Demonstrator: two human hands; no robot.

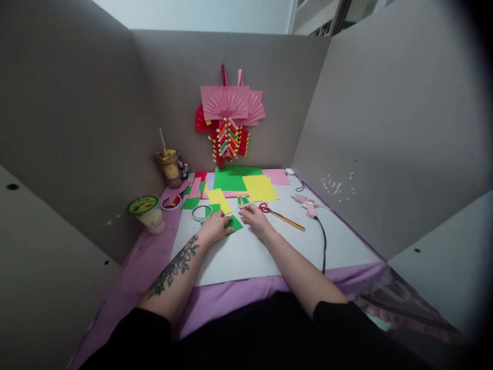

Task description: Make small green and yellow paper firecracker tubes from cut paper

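My left hand (216,226) rests on the white board with its thumb and forefinger apart. Its fingertips touch a small green paper piece (236,224) lying flat under them. To the right, my right hand (254,218) hovers low over or touches the board, fingers loosely bent and apart, with nothing visible in them. Just beyond its fingertips lie several small green paper rolls (243,201) with pale ends. Red-handled scissors (264,207) and a yellow-and-black pencil (288,221) lie to the right of this hand. A tape ring (202,206) sits beyond my left hand.
Yellow sheets (260,188) and a large green sheet (234,178) lie at the back. At right is a pink glue gun (307,203) with a black cord. Left stand a lidded cup (152,221) and a brown pot (169,167). Paper fan decorations (227,103) hang on the grey partition.
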